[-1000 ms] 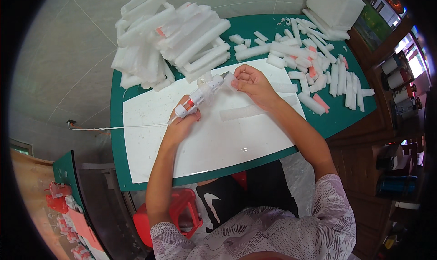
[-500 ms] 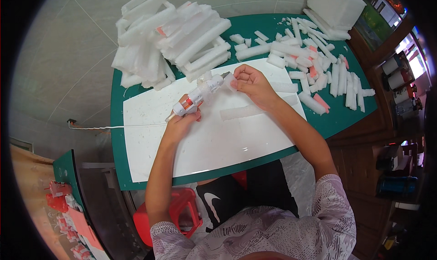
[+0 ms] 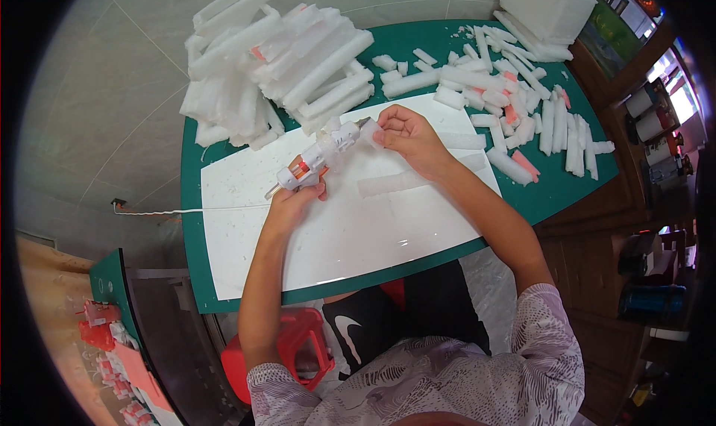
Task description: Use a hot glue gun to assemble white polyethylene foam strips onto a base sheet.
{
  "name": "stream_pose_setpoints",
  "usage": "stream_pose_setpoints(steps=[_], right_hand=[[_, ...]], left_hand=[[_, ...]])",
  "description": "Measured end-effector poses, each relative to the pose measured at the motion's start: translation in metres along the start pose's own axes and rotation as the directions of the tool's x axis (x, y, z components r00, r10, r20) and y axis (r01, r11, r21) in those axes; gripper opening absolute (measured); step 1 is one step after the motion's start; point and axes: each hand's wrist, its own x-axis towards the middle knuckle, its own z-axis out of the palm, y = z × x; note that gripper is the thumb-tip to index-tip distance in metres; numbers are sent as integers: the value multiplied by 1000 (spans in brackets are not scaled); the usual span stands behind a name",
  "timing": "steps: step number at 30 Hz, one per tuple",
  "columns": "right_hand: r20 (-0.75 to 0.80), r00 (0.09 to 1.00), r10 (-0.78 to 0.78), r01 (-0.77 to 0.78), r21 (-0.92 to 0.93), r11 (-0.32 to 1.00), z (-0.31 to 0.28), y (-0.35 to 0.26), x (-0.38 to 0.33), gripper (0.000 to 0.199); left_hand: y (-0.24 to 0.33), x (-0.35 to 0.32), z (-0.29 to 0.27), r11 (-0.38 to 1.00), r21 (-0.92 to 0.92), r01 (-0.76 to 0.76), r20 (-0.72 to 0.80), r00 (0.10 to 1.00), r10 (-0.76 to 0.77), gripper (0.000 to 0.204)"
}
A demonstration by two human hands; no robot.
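My left hand point(image 3: 292, 206) is wrapped round a white hot glue gun point(image 3: 321, 155), which points up and to the right over the white board point(image 3: 321, 239). A white cable point(image 3: 186, 211) runs from the gun's rear end off to the left. Beside the gun's tip, my right hand point(image 3: 410, 137) pinches a small piece of white foam point(image 3: 371, 133) between thumb and fingers. The foam is at the tip; whether they touch I cannot tell. Flat white foam strips point(image 3: 391, 183) lie on the board below my right hand.
A tall stack of white foam frames point(image 3: 291, 60) stands at the back left of the green table point(image 3: 195, 269). Many loose white and pink foam pieces point(image 3: 514, 105) are scattered at the right. A large white foam block point(image 3: 544, 12) stands at the back right, and a red stool point(image 3: 291, 344) is below.
The view has shifted slightly. Both hands keep their grips, with the glue gun's tip and the foam piece still close together.
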Motion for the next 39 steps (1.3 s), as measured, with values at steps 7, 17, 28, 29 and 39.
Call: stream_pose_setpoints(steps=[7, 17, 28, 29, 39], right_hand=[[-25, 1000, 6, -6, 18, 1000, 0, 2, 1, 20], [-14, 1000, -22, 23, 57, 998, -2, 2, 0, 19], [-55, 998, -18, 22, 74, 997, -1, -2, 1, 20], [-55, 998, -18, 22, 74, 997, -2, -2, 1, 20], [-45, 999, -10, 14, 103, 995, -2, -10, -2, 18]], left_hand=[[0, -1, 0, 1000, -2, -12, -9, 1000, 12, 44], [1, -1, 0, 1000, -21, -8, -16, 1000, 7, 45], [1, -1, 0, 1000, -11, -10, -9, 1000, 10, 39], [1, -1, 0, 1000, -6, -4, -7, 1000, 4, 38], [4, -2, 2, 996, -80, -43, -28, 999, 41, 36]])
